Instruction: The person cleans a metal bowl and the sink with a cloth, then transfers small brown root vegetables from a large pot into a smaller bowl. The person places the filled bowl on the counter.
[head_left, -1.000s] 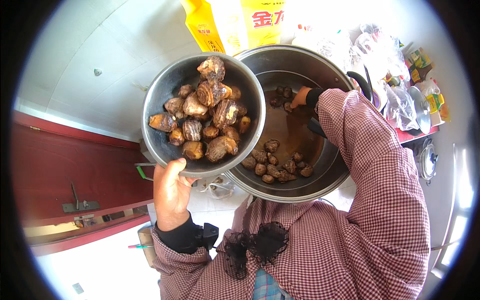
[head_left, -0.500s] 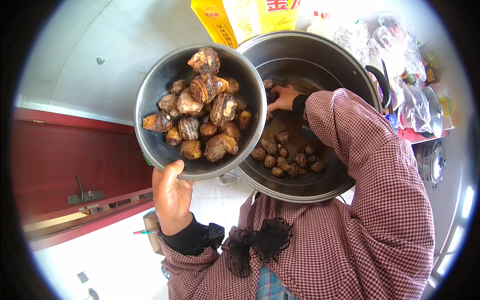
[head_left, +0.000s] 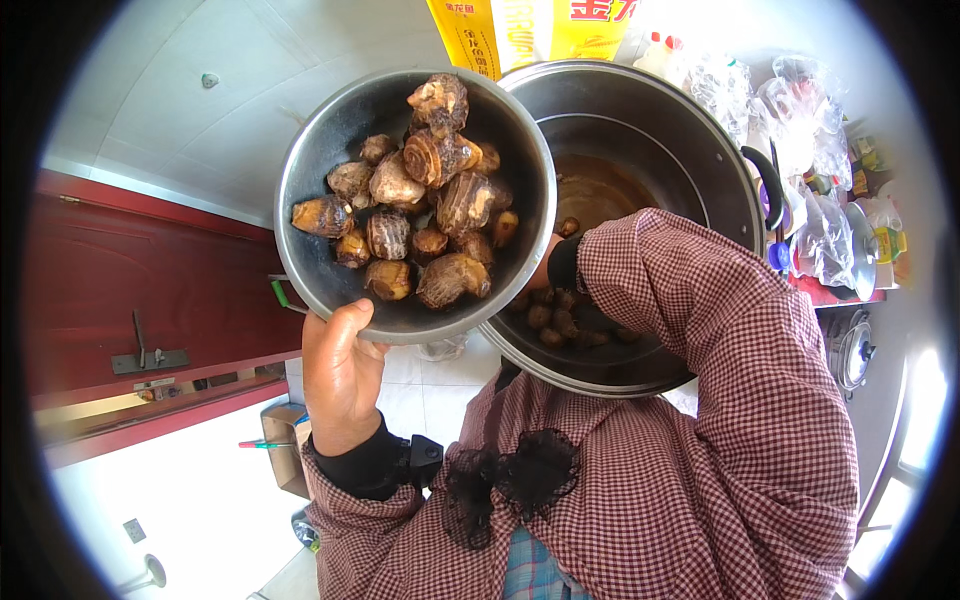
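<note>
My left hand (head_left: 342, 372) grips the near rim of a round metal bowl (head_left: 300, 262), thumb over the edge. Several brown, ringed taro corms (head_left: 388, 235) are heaped in the bowl. To its right stands a large dark pot (head_left: 640, 112), overlapped by the bowl's right side. Brownish water covers part of the pot's bottom, and several smaller taro corms (head_left: 552, 325) lie toward its near side. Down inside the pot is my right hand (head_left: 543, 268); the bowl's rim and my sleeve hide its fingers, so what it holds cannot be seen.
Behind the pot stands a yellow bag (head_left: 540, 38). Plastic bags (head_left: 815, 105) and bottles crowd the right side, beside the pot's black handle (head_left: 766, 188). At the left is a red door (head_left: 150, 290); a cardboard box (head_left: 288, 450) sits on the floor below.
My right hand has moved nearer and to the left within the pot, its fingers passing out of sight behind the bowl. The bowl has shifted slightly up and right in view.
</note>
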